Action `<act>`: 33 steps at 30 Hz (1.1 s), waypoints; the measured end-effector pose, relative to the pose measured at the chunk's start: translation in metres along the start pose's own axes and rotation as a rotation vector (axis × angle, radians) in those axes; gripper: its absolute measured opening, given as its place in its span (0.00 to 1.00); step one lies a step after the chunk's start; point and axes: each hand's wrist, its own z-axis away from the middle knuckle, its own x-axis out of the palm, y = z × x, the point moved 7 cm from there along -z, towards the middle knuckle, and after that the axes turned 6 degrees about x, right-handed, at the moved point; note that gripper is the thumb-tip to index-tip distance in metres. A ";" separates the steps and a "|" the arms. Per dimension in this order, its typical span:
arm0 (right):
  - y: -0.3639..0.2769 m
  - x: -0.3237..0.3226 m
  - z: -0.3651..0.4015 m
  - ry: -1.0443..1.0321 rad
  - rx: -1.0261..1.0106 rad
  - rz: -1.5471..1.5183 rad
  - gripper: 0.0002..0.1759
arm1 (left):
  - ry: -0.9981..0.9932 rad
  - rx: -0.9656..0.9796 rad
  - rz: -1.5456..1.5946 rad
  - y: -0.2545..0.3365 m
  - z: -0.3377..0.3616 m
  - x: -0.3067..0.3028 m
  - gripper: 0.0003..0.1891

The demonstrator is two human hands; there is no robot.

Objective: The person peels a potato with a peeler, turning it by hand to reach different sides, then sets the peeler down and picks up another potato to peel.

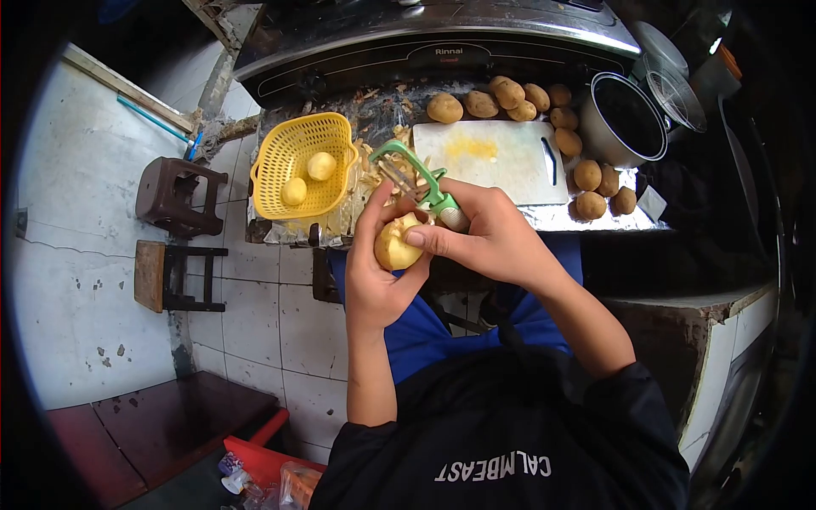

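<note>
A partly peeled potato (393, 248) sits in my left hand (374, 285), whose fingers wrap round its side. My right hand (484, 229) grips a green-handled peeler (439, 201), with the thumb pressed against the potato's upper face. The peeler's blade end points up and left, above the potato. Just beyond my hands lies a white cutting board (510, 157) with a yellow stain. To the left, a yellow plastic basket (265, 161) holds two peeled potatoes (321, 166). Peel scraps (365, 183) are scattered between basket and board.
Several unpeeled potatoes (480, 104) lie behind and right of the board. A metal pot (625, 123) stands at the right, near a strainer (677, 100). The stove (442, 59) borders the far side. Two stools (178, 195) stand on the tiled floor at left.
</note>
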 end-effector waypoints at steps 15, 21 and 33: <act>0.038 -0.001 -0.065 0.204 0.069 0.079 0.23 | 0.026 -0.063 -0.136 -0.026 0.001 -0.030 0.23; -0.014 0.010 -0.004 -0.026 -0.049 0.212 0.16 | 0.049 -0.084 -0.181 -0.025 0.004 -0.037 0.23; -0.029 0.020 0.032 0.132 -0.200 0.495 0.15 | 0.070 0.012 -0.151 0.001 0.004 -0.020 0.25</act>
